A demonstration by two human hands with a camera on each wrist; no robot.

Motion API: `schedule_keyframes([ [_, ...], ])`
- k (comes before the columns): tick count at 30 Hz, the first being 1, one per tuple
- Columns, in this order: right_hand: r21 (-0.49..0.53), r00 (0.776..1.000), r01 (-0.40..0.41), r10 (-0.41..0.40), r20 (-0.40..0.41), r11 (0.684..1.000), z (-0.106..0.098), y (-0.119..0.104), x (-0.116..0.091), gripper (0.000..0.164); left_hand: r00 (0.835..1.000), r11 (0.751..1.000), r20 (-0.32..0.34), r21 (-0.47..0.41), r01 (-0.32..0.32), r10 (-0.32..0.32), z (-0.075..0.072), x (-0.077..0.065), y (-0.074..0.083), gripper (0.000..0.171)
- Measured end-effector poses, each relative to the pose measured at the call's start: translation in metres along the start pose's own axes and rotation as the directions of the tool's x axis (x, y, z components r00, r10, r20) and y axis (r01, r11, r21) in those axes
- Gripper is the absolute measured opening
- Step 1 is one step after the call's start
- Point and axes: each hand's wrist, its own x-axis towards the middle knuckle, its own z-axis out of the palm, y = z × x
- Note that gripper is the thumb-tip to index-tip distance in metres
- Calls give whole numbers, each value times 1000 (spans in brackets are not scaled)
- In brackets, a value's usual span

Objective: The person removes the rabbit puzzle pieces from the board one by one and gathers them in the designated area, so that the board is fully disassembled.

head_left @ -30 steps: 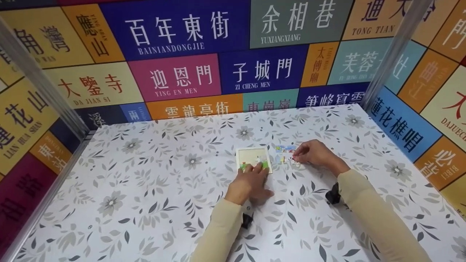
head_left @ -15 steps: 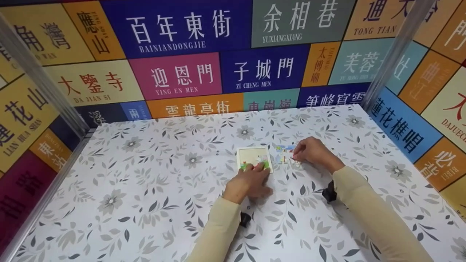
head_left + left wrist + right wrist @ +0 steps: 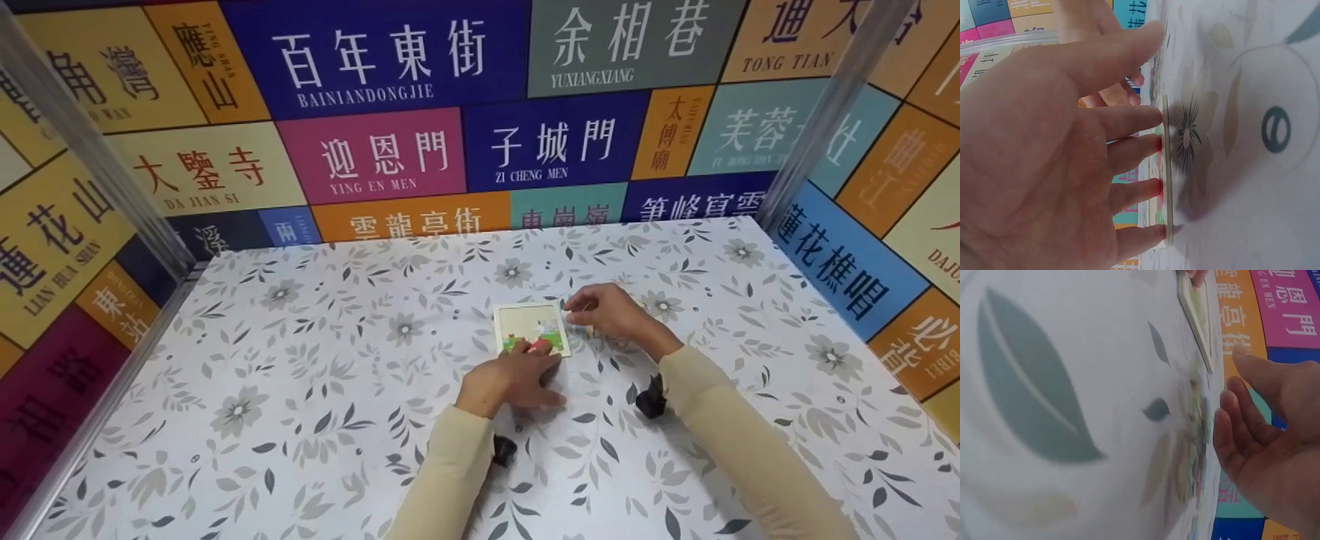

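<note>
In the head view a small pale square puzzle board [image 3: 525, 309] lies on the table. Its lower part is filled with green, white and red picture pieces [image 3: 549, 334]; the upper part shows bare backing. My left hand [image 3: 511, 379] rests on the board's near edge. In the left wrist view its nearly straight fingers [image 3: 1134, 146] touch the board's face. Just off the board's right edge is my right hand [image 3: 611, 311], fingers bent and thumb near them. I cannot tell whether a piece is between its fingertips. Loose puzzle pieces [image 3: 1193, 455] lie on the table beneath it.
A white cloth with grey leaves and flowers covers the table [image 3: 315, 420]. Behind it stands a wall of coloured sign panels [image 3: 367, 154], with clear corner posts [image 3: 817, 112] at both sides. Black wrist straps [image 3: 652, 401] sit under the sleeves.
My right hand has moved left from the far side of the loose pieces to the board's right edge. My left hand stays on the board, its fingers slightly lower, and more red shows.
</note>
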Motion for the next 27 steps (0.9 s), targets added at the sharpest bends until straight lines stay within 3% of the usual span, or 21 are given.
schedule_keyframes([
  [9,-31,998,16,-14,61,999,13,-7,8,24,1000,1000,6,16,-20,20,0,0,-3,71],
  [16,-11,993,-59,60,101,998,13,-12,7,23,1000,999,-10,18,-27,28,3,-2,1,79],
  [27,16,998,-42,42,46,999,13,-18,10,15,1000,1000,-3,2,4,-4,3,-3,3,79],
])
